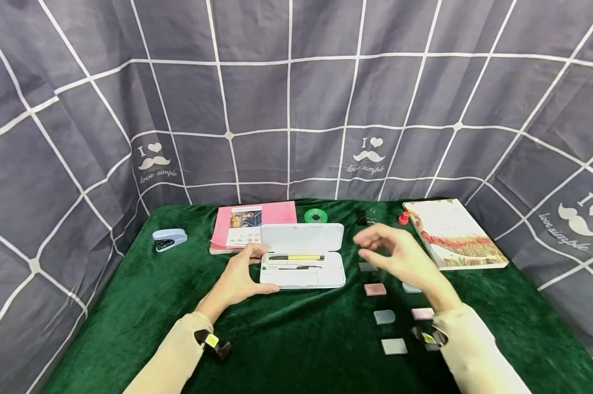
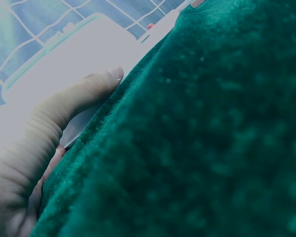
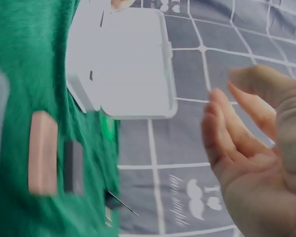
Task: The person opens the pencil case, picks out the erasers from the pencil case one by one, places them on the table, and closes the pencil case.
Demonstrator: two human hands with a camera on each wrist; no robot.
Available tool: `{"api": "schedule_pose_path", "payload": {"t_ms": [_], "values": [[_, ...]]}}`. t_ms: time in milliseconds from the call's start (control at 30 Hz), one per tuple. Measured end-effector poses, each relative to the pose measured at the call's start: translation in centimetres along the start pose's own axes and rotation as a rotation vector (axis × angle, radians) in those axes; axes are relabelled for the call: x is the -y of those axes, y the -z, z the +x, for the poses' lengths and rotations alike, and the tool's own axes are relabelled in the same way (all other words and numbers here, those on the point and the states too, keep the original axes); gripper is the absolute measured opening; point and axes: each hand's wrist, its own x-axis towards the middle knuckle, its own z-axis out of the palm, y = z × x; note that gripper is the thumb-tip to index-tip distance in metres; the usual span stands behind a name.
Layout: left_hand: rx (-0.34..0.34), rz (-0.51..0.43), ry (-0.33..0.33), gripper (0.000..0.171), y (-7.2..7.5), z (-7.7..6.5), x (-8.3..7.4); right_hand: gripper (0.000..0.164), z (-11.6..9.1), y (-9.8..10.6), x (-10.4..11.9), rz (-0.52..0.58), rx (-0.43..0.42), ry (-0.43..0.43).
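An open white pencil case (image 1: 332, 271) lies on the green cloth, its lid (image 1: 301, 237) tipped up at the back. Inside are a yellow and black pen (image 1: 298, 258) and a thinner dark pen (image 1: 303, 267). My left hand (image 1: 237, 280) grips the case's left end, thumb along the front edge and fingers at the back corner. In the left wrist view the thumb (image 2: 84, 91) lies against the white case (image 2: 98, 37). Right of the case, my right hand (image 1: 400, 256) is raised above the cloth with bent fingers and nothing between them.
Several small blocks, including a reddish one (image 1: 375, 289), a grey one (image 1: 384, 317) and a white one (image 1: 394, 346), lie at right. Around the back are a stapler (image 1: 170, 238), pink book (image 1: 222, 227), green tape roll (image 1: 308, 216), red-topped item (image 1: 403, 218) and larger book (image 1: 456, 241).
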Motion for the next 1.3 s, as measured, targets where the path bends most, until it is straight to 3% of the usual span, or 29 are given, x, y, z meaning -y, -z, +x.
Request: {"api": "schedule_pose_path", "payload": {"t_ms": [200, 367, 500, 733, 967, 1167, 1300], "values": [[-0.017, -0.063, 0.021, 0.116, -0.6, 0.2, 0.0, 0.040, 2.7, -2.3, -2.8, 0.082, -0.123, -0.150], [0.007, -0.034, 0.021, 0.129, -0.8, 0.5, -0.2, 0.034, 2.4, -3.4, -4.6, 0.089, -0.108, -0.245], [0.013, 0.000, 0.019, 0.121, -0.6, 0.5, -0.3, 0.034, 2.1, -3.6, -5.3, 0.116, -0.049, -0.290], [0.021, 0.022, 0.043, 0.112, -0.5, 0.3, -0.1, 0.030, 1.8, -3.5, -5.6, 0.086, 0.109, -0.288], [0.013, 0.022, -0.043, 0.096, -0.3, 0.1, 0.5, 0.036, 1.5, -3.4, -5.5, 0.175, 0.297, -0.284], [0.006, 0.059, -0.101, 0.081, 0.0, 0.1, 0.4, 0.046, 1.6, -3.6, -5.7, 0.175, 0.339, -0.261], [-0.004, 0.086, -0.132, 0.066, 0.1, 0.1, 0.4, 0.063, 1.7, -4.0, -5.7, 0.152, 0.353, -0.263]]}}
